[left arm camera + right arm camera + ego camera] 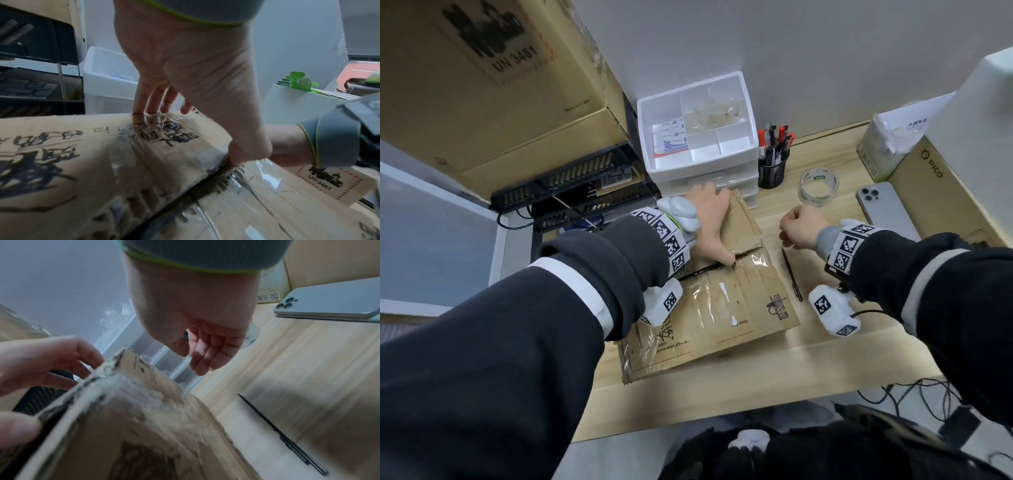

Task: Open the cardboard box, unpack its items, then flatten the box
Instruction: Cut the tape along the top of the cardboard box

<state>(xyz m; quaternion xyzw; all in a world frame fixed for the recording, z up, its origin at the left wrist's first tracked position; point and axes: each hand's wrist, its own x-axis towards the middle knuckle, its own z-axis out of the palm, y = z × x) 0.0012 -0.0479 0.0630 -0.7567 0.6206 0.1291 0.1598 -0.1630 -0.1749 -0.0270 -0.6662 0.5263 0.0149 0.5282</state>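
A worn brown cardboard box [722, 308] with clear tape lies on the wooden desk [842, 342]. Its two top flaps meet at a dark, slightly parted seam [205, 183]. My left hand [710, 222] lies across the far flap [82, 154]; the thumb [248, 151] is tucked into the seam and the fingers [152, 100] curl over the far edge. My right hand [799, 228] hovers right of the box, fingers [207, 350] loosely curled and holding nothing. A thin black pen-like tool [792, 275] lies on the desk beside the box [144, 426].
Behind the box stand a white drawer unit [698, 137] and a black pen cup [773, 168]. A tape roll [818, 186], a phone [887, 210] and a PICO carton [935, 192] sit at the right. A black rack [571, 192] and a big carton [482, 85] are on the left.
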